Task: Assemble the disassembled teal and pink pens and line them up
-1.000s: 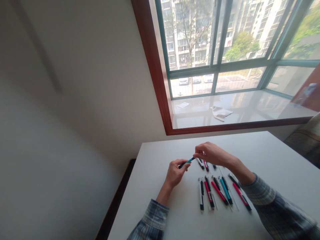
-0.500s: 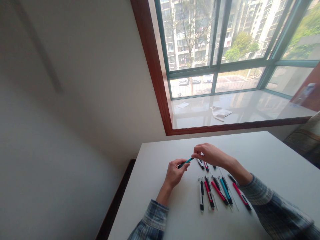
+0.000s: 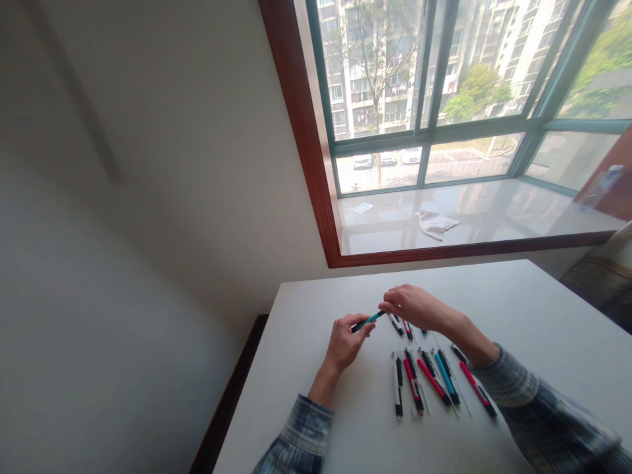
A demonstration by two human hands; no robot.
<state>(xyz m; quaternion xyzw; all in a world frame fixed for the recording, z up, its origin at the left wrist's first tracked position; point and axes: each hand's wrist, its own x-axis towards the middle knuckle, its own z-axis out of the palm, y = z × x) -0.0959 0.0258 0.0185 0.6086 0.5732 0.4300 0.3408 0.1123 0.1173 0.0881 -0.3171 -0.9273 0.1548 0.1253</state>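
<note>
Above the left part of the white table, my left hand (image 3: 345, 339) is closed around a teal and black pen (image 3: 371, 318). The pen is tilted, its far end rising to the right. My right hand (image 3: 415, 306) pinches the dark upper end of that pen between thumb and fingers; the exact tip is hidden by the fingers. Below the right hand lie separated pen parts: a white and black barrel (image 3: 397, 388), a red and black barrel (image 3: 413, 382), a teal barrel (image 3: 445, 375), and thin clear refills beside them.
A second, farther group of pen parts (image 3: 407, 329) lies partly under my right hand. The white table (image 3: 316, 296) meets a wall and a red-brown window frame (image 3: 395, 258). A white cloth (image 3: 437, 224) rests on the sill. Some fabric (image 3: 600, 270) is at the right edge.
My right hand has shifted very slightly to the right, with a little more of the pen's dark end showing. My left hand and the parts on the table stay where they were.
</note>
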